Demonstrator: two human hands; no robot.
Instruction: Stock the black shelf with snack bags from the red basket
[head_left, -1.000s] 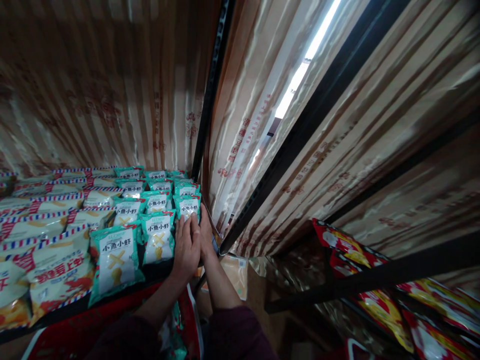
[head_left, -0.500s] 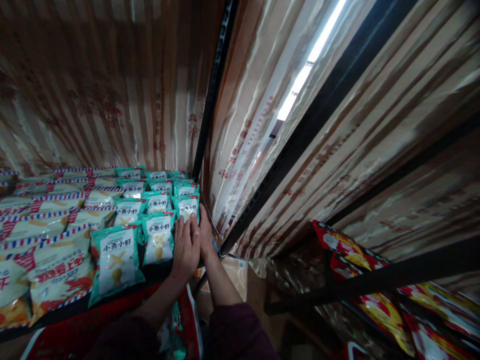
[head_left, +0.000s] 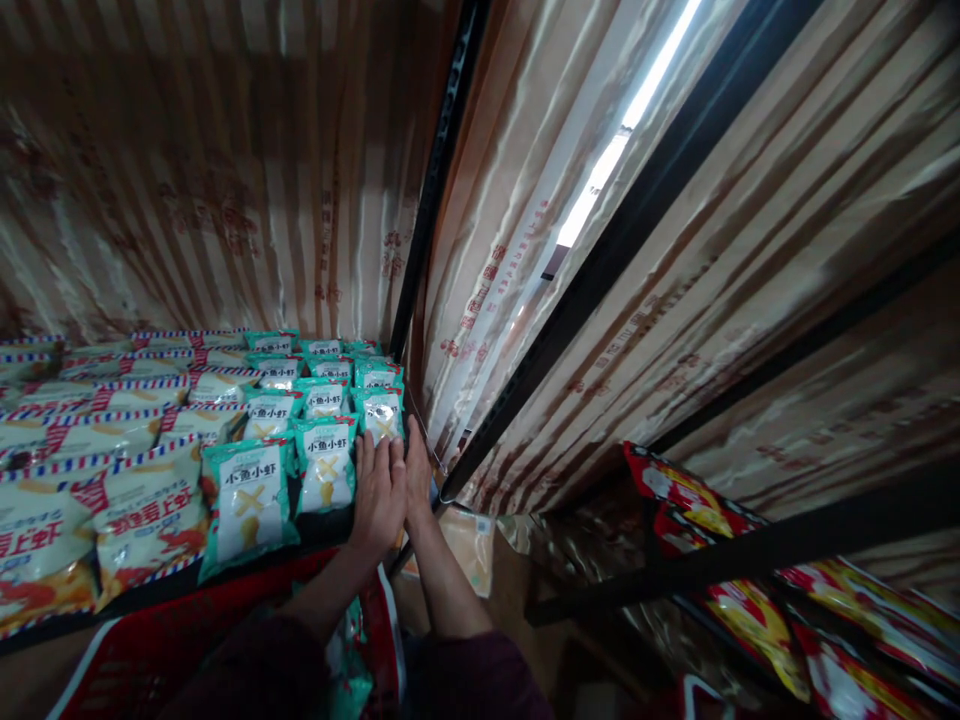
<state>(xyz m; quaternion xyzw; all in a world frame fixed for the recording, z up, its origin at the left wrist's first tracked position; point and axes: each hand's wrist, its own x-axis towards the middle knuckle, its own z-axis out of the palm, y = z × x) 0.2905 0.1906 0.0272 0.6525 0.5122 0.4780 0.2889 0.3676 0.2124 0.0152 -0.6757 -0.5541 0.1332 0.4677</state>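
Observation:
Rows of small green-and-white snack bags stand on a dark shelf. My left hand [head_left: 379, 493] lies against the front of the right-hand bag [head_left: 381, 412], its fingers fairly straight and side by side. Just to its right, my right hand [head_left: 418, 473] is held upright along the shelf's right end, fingers extended beside that bag. Neither hand is wrapped round anything. Left of my hands are a front green bag [head_left: 326, 464] and a larger-looking green bag [head_left: 249, 500], both upright. Further left stand cream bags [head_left: 154, 520] with striped edges.
Below the shelf is a red basket [head_left: 150, 645] with green bags inside. A black post [head_left: 517, 385] rises diagonally right of my hands. Red and yellow bags [head_left: 750, 610] lie on a lower right rack. Brown printed sheeting [head_left: 300, 200] hangs behind.
The view has shifted slightly, so the shelf and bags appear a little further right. My hands have moved slightly down from the right-hand bag's face, showing more of it.

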